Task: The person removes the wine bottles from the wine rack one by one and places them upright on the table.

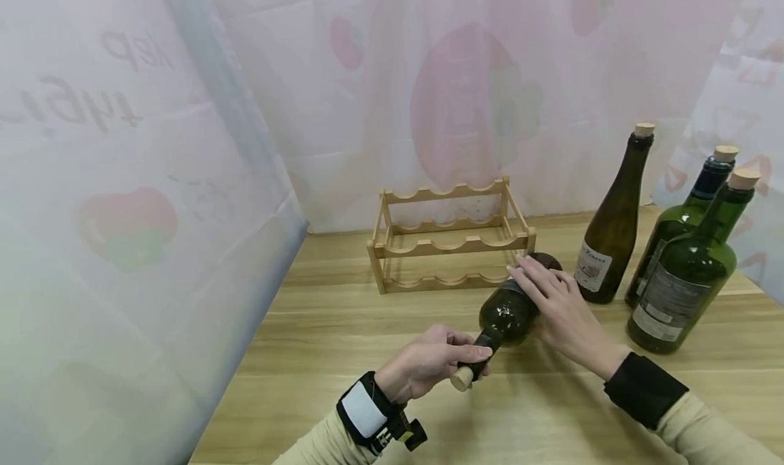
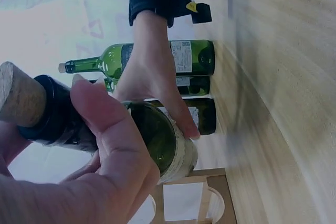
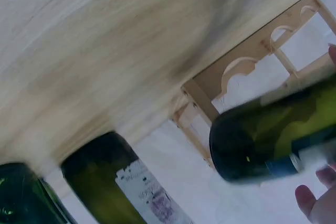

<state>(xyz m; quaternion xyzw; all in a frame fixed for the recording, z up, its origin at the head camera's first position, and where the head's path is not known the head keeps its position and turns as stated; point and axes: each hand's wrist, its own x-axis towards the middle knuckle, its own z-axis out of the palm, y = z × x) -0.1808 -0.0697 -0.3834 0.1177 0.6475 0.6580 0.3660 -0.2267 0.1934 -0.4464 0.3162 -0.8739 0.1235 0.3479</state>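
A dark wine bottle (image 1: 505, 315) lies slantwise between both hands, its corked neck toward me and its base toward the rack. My left hand (image 1: 429, 359) grips the neck just behind the cork, thumb on top. Around the body near the base, my right hand (image 1: 566, 315) holds it, fingers over the upper side; in the right wrist view fingertips show on opposite sides of the green glass (image 3: 262, 140). The wooden wine rack (image 1: 429, 248) stands just beyond, its front right corner close to the bottle's base. The rack's scalloped rails hold no bottles.
Upright at the right stand a brown-green bottle (image 1: 612, 227) with a pale label and two green bottles (image 1: 686, 274), one partly behind the other, all corked. Printed curtains (image 1: 343, 97) hang behind and at the left of the wooden table (image 1: 318, 356).
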